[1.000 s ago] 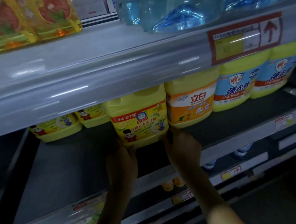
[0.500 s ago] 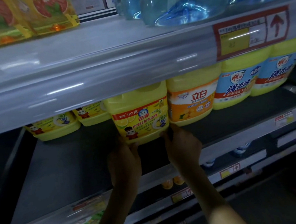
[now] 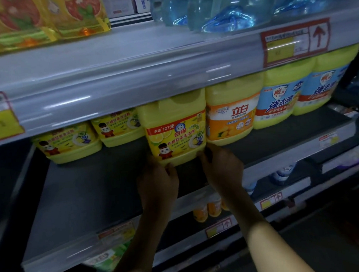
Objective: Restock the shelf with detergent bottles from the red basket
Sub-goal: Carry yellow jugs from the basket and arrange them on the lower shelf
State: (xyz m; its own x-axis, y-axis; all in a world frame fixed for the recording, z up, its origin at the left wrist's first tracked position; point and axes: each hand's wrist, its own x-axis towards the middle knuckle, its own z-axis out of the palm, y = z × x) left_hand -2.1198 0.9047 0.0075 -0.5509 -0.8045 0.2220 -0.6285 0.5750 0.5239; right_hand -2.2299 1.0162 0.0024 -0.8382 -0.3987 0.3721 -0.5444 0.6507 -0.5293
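From my head camera: my left hand (image 3: 157, 181) and right hand (image 3: 221, 168) grip the base corners of a yellow plastic detergent bottle (image 3: 175, 128), upright on the dark grey metal shelf (image 3: 89, 197), just beside an orange-labelled yellow bottle (image 3: 232, 113).

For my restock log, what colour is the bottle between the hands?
Yellow bottle, red banner on the label; head view.
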